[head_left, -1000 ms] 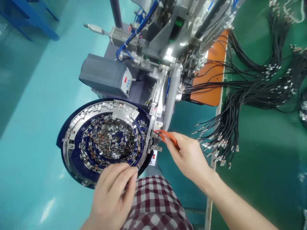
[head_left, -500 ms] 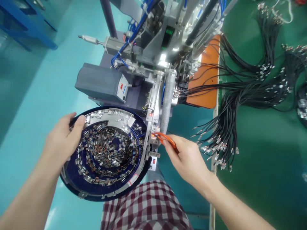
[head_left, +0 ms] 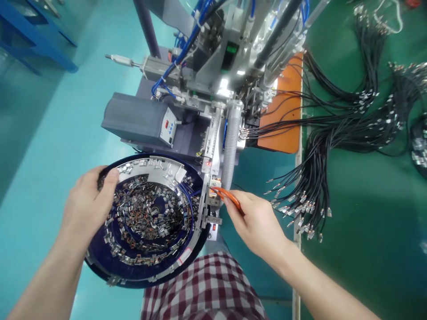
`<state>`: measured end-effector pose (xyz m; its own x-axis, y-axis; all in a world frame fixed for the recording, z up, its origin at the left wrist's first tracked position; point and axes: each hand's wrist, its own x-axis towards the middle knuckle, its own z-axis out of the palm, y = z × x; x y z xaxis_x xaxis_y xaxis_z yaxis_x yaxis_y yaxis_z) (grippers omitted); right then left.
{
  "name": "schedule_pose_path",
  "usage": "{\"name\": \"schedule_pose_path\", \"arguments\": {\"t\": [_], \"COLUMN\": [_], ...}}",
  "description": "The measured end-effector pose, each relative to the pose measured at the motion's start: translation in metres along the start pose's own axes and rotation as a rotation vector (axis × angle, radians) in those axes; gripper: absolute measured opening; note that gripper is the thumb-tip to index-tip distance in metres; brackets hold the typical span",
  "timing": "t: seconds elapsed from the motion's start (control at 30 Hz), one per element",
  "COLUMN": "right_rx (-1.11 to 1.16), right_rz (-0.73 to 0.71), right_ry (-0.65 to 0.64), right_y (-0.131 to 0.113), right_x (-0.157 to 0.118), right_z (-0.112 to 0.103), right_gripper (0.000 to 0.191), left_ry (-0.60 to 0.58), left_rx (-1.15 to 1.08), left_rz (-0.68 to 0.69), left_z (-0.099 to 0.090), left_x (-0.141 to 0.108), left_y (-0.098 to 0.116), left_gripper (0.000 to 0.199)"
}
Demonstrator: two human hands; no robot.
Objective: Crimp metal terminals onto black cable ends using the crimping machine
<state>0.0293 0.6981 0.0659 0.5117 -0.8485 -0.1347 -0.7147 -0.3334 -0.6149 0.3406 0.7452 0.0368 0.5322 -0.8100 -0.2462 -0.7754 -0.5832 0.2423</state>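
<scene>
Clasping feeder bowl (head_left: 103,255) at rim with left grip (head_left: 85,204); right grip (head_left: 258,218) clamped on orange-handled tool (head_left: 230,195). Loose metal pieces (head_left: 143,213) lay in bowl between our grips; metal track (head_left: 204,200) just left of right grip. Step looked like probing at track; next move, we judged, called for steady, light tip control. Tool's tip too small to read, left fingers partly hidden; couldn't tell if tip held any piece.

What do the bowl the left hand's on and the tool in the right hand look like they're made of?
Bowl: dark blue, probably coated metal or plastic; its smooth, even colour leaves that open. Tool: glossy orange handles, likely plastic or rubber-coated; the dark, thin tip looks like metal.
</scene>
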Motion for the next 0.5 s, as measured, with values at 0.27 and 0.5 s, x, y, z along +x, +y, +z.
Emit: {"name": "schedule_pose_path", "arguments": {"t": [0.27,0.5], "right_rx": [-0.007,0.011], "right_rz": [-0.017,-0.016], "right_ry": [0.029,0.022], "right_y": [0.008,0.010], "right_x": [0.012,0.018], "right_z": [0.001,0.001], "right_gripper": [0.022,0.023], "left_ry": [-0.012,-0.019], "left_rx": [-0.015,-0.012], "left_rz": [0.002,0.001], "left_z": [0.002,0.003], "left_x": [0.004,0.006], "left_y": [-0.004,-0.006], "left_gripper": [0.055,0.059]}}
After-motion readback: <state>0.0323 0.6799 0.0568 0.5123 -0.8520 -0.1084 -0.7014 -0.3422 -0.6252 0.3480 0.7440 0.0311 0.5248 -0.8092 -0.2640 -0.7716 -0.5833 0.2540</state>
